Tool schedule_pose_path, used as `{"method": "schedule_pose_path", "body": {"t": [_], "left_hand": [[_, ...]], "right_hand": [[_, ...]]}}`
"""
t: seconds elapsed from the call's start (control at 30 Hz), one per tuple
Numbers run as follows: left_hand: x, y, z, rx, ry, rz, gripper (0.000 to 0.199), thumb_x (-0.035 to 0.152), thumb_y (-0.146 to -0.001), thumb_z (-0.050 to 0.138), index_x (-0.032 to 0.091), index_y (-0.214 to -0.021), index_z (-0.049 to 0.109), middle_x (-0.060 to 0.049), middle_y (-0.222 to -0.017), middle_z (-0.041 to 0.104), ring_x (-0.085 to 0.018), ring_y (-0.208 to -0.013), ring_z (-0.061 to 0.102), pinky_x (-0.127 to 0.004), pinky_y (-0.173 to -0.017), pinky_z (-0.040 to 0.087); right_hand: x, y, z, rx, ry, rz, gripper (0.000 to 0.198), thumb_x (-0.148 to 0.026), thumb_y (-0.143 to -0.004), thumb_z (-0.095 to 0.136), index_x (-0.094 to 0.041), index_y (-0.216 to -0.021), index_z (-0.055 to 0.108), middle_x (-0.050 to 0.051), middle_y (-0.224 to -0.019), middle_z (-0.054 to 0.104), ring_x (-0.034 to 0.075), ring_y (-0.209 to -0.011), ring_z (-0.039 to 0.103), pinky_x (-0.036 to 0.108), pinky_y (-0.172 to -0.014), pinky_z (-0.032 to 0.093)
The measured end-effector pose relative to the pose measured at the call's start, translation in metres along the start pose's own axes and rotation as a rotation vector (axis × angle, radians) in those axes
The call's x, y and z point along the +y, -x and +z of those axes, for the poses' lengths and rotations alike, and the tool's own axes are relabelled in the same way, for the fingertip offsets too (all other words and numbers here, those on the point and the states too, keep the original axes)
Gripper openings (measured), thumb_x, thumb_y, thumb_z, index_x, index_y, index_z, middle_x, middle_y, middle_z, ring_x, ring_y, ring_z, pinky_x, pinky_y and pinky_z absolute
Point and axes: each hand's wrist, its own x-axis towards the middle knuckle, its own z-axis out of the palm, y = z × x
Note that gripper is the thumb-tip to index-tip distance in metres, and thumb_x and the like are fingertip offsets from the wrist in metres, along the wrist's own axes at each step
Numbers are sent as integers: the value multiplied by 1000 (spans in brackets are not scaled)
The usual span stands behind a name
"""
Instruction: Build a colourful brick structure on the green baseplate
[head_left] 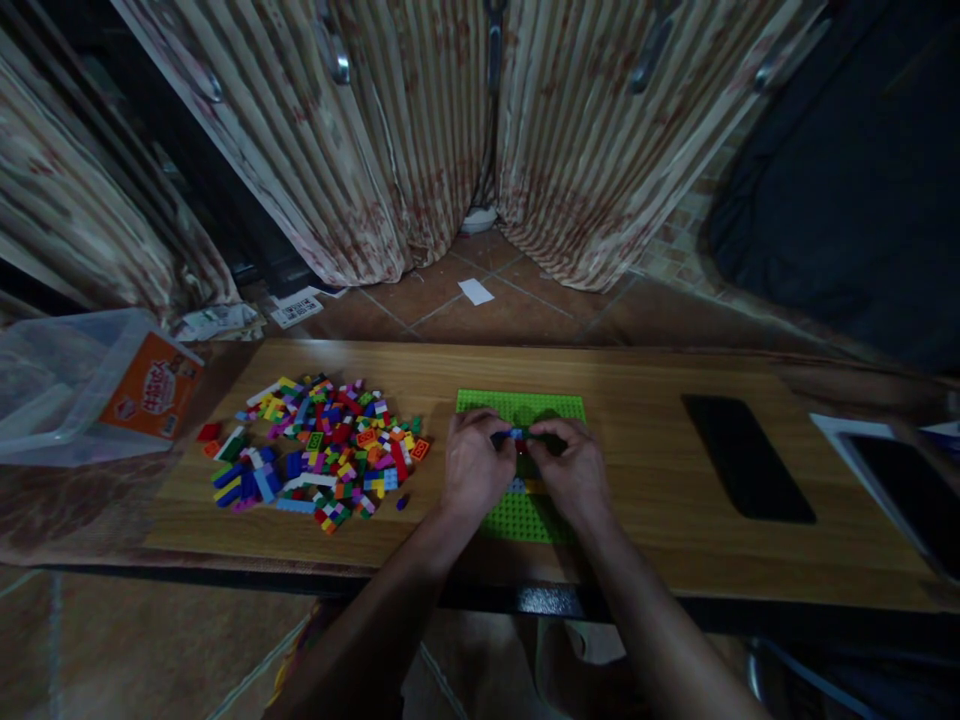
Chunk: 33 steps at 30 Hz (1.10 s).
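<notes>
Small bricks (517, 434) over green baseplate (525, 525), mid-surface (652, 540), near front edge; can't tell if seated. Left hand (480, 462) and right hand (571, 470): grips pinched on them, fingers hiding shapes. Brick pile (330, 440) toward left edge, pieces overlapping. Clear box (67, 385) cut off.

The baseplate (517, 522) and bricks (339, 434) look plastic, the tabletop (652, 450) smooth wood, the curtains (427, 140) cloth.

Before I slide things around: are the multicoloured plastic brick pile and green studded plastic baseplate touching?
Apart: the head view shows brown wood-grain tabletop between brick pile and baseplate.
</notes>
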Motion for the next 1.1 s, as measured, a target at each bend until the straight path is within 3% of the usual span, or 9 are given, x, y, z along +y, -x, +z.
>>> {"method": "schedule_pose_path", "body": {"t": [0.33,0.6,1.1], "left_hand": [[-3,1,-1,-24,13,28,18,8,-76,64,19,-88,72,-5,-106,68,-21,-109,55,-39,-100,47],[-4,-1,-15,-147,46,43,26,6,-81,57,20,-98,71,-4,-113,67,-21,-115,55,-40,-103,46],[1,3,3,-27,10,-1,26,6,-71,63,16,-93,72,-7,-115,67,-23,-113,54,-38,-104,44]], "right_hand": [[1,1,0,-21,3,-39,15,-30,-77,58,-24,-82,71,6,-91,66,25,-94,59,45,-90,44],[4,-1,-9,-95,-38,-35,18,-26,-77,55,-23,-87,70,5,-97,67,24,-95,60,44,-91,45],[8,1,-3,-69,-3,-66,16,-28,-75,58,-23,-85,70,7,-98,67,26,-99,59,48,-93,43]]}}
